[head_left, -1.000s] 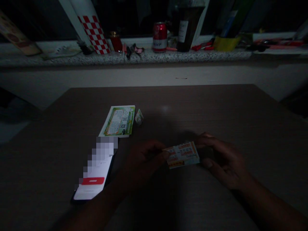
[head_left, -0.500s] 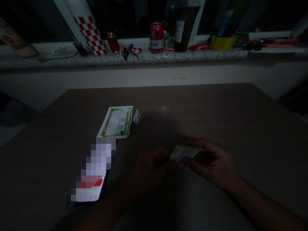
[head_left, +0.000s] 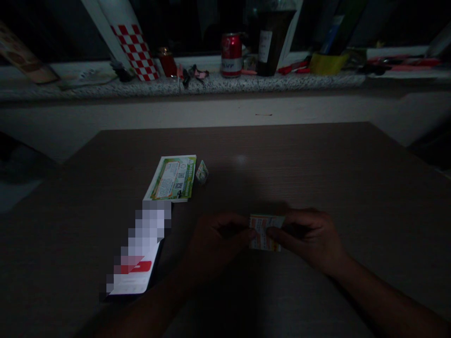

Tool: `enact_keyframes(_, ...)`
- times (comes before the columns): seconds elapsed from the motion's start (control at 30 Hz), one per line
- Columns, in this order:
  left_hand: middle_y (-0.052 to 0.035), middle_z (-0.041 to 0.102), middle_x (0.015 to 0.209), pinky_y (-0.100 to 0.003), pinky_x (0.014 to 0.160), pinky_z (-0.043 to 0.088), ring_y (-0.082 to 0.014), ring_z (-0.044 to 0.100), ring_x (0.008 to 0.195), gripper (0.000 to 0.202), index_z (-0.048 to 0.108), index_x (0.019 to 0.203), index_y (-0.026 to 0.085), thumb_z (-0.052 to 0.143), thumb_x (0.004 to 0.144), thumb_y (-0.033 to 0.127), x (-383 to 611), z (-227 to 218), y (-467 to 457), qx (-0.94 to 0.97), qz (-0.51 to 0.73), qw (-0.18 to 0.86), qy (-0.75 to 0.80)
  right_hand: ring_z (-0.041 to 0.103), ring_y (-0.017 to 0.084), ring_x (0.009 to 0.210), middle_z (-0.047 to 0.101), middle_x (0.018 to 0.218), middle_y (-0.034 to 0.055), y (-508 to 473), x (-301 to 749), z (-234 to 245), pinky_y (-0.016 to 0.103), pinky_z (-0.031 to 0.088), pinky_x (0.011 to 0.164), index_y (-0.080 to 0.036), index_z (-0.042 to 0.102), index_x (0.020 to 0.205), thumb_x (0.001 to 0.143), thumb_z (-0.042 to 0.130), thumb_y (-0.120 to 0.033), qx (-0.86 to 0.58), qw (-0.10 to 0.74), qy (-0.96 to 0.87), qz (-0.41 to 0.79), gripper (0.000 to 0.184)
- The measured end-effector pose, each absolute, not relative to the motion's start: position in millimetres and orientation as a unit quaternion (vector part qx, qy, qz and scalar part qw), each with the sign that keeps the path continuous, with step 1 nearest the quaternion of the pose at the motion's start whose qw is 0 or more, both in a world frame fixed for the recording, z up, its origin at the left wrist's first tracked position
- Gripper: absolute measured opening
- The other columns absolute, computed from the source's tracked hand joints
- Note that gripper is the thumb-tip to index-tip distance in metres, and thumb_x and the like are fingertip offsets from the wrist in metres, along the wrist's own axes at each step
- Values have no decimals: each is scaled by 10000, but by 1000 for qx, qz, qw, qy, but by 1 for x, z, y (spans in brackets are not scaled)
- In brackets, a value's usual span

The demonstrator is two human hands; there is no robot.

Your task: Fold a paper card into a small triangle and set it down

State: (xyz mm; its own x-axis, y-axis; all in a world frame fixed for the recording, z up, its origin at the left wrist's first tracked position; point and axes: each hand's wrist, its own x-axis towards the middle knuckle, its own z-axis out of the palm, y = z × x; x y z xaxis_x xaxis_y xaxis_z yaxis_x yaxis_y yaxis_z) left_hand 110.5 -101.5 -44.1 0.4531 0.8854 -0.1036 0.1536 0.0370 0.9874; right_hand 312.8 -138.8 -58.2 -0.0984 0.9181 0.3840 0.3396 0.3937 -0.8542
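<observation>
Between my two hands, above the table [head_left: 317,159], is a small folded piece of printed paper [head_left: 261,234] with orange, white and green areas. My left hand [head_left: 220,237] pinches its left edge between thumb and fingers. On the right side, my right hand [head_left: 312,232] grips it with the thumb on the front and the fingers behind. A small folded paper piece [head_left: 202,172] stands on the table beside a green printed booklet [head_left: 172,178]. Dim light hides the print's detail.
A phone [head_left: 136,279] with a lit, partly blurred screen lies left of my left forearm. Along the granite sill [head_left: 211,85] at the back stand a red can [head_left: 231,54], a dark cup [head_left: 271,44], a checkered tube [head_left: 137,51] and a yellow container [head_left: 327,63].
The folded paper in my hands has turned from a slanted position to a more upright, squarer face towards me. My right hand has lowered slightly. The view has shifted a little.
</observation>
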Motion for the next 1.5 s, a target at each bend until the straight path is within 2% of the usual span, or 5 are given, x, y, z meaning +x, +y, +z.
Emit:
enact_keyframes(0.2, -9, 726, 706, -240, 595, 545, -145, 675, 658, 26, 710, 721, 174, 711, 739, 192, 110, -42, -99, 623, 336, 559, 432, 559, 100, 455, 626, 561, -15, -138, 312, -61, 201, 431, 405, -174, 683, 721, 825, 676, -223, -456, 481, -692, 286, 115)
enact_keyframes(0.6, 24, 704, 740, -182, 604, 520, -108, 657, 684, 49, 701, 809, 193, 699, 764, 175, 109, -42, -102, 623, 353, 551, 429, 511, 84, 446, 608, 549, -12, -139, 312, -61, 201, 380, 396, -164, 689, 702, 820, 679, -250, -458, 460, -685, 331, 147)
enact_keyframes(0.83, 49, 701, 739, -161, 625, 506, -92, 651, 695, 73, 706, 797, 223, 681, 787, 155, 108, -37, -104, 657, 361, 499, 435, 496, 84, 444, 597, 537, -9, -141, 311, -59, 202, 383, 406, -159, 683, 671, 809, 682, -260, -469, 449, -678, 345, 172)
enact_keyframes(1.2, 59, 689, 755, -157, 623, 501, -86, 641, 700, 81, 689, 819, 238, 673, 796, 162, 108, -41, -102, 676, 373, 472, 426, 561, 101, 478, 660, 602, 11, -141, 311, -60, 203, 441, 430, -154, 700, 743, 816, 674, -243, -464, 455, -669, 361, 118)
enact_keyframes(1.5, 40, 667, 746, -154, 629, 513, -87, 635, 708, 25, 648, 800, 198, 656, 823, 204, 108, -40, -98, 606, 407, 520, 443, 656, 141, 618, 723, 729, 46, -141, 314, -60, 235, 523, 560, -163, 696, 797, 826, 663, -221, -454, 469, -665, 365, 73)
